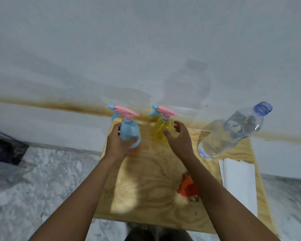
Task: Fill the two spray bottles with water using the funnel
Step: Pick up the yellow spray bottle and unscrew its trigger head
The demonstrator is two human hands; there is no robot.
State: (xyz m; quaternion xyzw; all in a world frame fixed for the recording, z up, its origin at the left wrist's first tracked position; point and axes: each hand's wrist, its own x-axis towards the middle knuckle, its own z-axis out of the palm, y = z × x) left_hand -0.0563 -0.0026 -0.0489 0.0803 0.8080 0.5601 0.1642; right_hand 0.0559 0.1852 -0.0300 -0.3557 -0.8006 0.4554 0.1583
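Note:
A blue spray bottle (129,131) with a pink trigger head stands at the back of the wooden table (146,180). My left hand (118,141) is wrapped around its body. To its right stands a yellow spray bottle (162,130), also with a pink head screwed on. My right hand (179,136) hovers just right of it, fingers spread, holding nothing. A large clear water bottle (233,131), uncapped and mostly full, stands at the back right. An orange funnel (187,186) lies near the table's right middle, partly hidden by my right forearm.
A white flat sheet (240,185) lies along the table's right edge. A white wall with a rusty stain runs right behind the table. Grey marbled floor surrounds it, and a dark object (5,146) sits on the floor at far left.

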